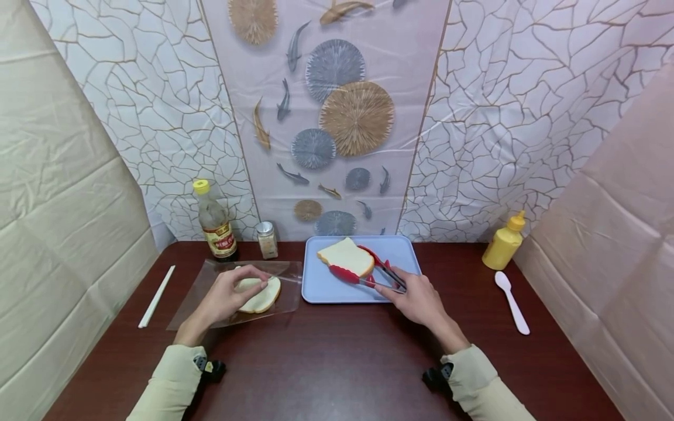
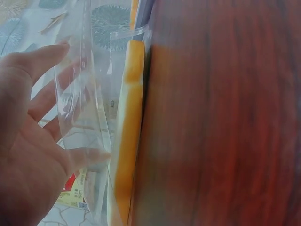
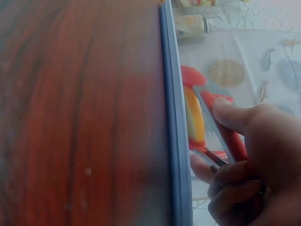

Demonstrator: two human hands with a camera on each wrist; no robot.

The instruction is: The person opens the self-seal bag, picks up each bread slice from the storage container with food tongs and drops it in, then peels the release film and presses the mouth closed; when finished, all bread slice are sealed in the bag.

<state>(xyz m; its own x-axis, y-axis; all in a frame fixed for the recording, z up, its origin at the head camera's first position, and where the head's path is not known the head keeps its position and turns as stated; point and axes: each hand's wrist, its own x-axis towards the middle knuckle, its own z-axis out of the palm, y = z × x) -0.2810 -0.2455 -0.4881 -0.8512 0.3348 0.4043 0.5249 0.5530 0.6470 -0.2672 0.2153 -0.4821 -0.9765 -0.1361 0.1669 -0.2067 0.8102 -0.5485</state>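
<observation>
My left hand (image 1: 226, 295) pinches the upper side of a clear plastic bag (image 2: 80, 108) between thumb and fingers. A slice of bread (image 1: 265, 297) with an orange-brown crust lies flat in the bag area, partly hidden by that hand. My right hand (image 1: 417, 299) grips the handles of tongs (image 1: 344, 275) with red tips and metal arms. Those tips stand on either side of a second bread slice (image 1: 342, 254), over the light blue tray (image 1: 314, 292). In the right wrist view, the slice's crust (image 3: 195, 113) shows between the red tips.
Behind the bag stand a sauce bottle (image 1: 218, 231) with a yellow cap and a seasoning jar (image 1: 267, 241). White chopsticks (image 1: 157, 297) lie at the left. A yellow squeeze bottle (image 1: 504, 244) and white spoon (image 1: 512, 303) are at the right. A patterned cloth (image 1: 463, 146) hangs behind the table.
</observation>
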